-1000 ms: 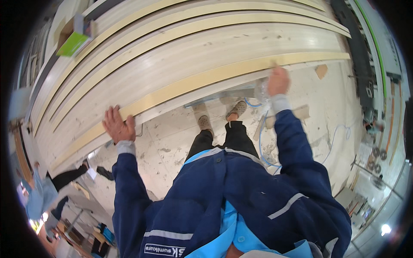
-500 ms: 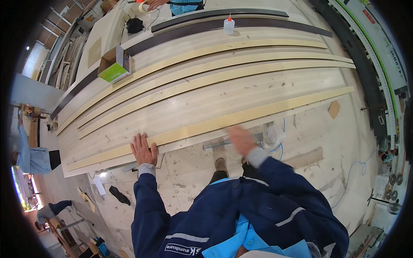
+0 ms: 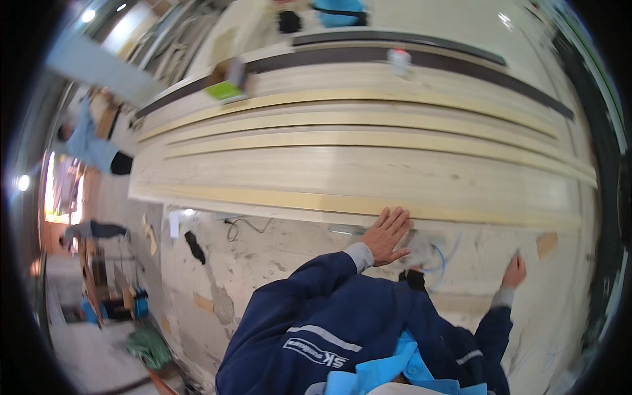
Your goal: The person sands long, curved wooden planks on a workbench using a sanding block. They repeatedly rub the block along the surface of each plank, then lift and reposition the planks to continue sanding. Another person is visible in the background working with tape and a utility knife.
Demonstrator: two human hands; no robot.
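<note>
My left hand (image 3: 388, 238) lies with spread fingers at the near edge of a long pale-yellow strip (image 3: 296, 201), its fingertips touching it. This strip runs along the front of a long, light-coloured worktable (image 3: 395, 168). Off to the right, my right hand (image 3: 516, 271) hangs in front of the table with its fingers curled. A small dark tip shows above those fingers, too small to make out. Several similar yellow strips (image 3: 368, 139) lie side by side farther back on the table.
Behind the strips are dark long bars (image 3: 408, 47), a small bottle with a red tip (image 3: 399, 62) and an open green-and-white box (image 3: 227, 85). A person in light blue (image 3: 92, 146) stands at the left. Beneath the table's front, a blue hose (image 3: 440, 257) and a brown piece (image 3: 546, 245) lie on the floor.
My left hand has moved right along the near strip. My right hand has gone farther right, away from the strip. The whole view has turned and shifted with my head.
</note>
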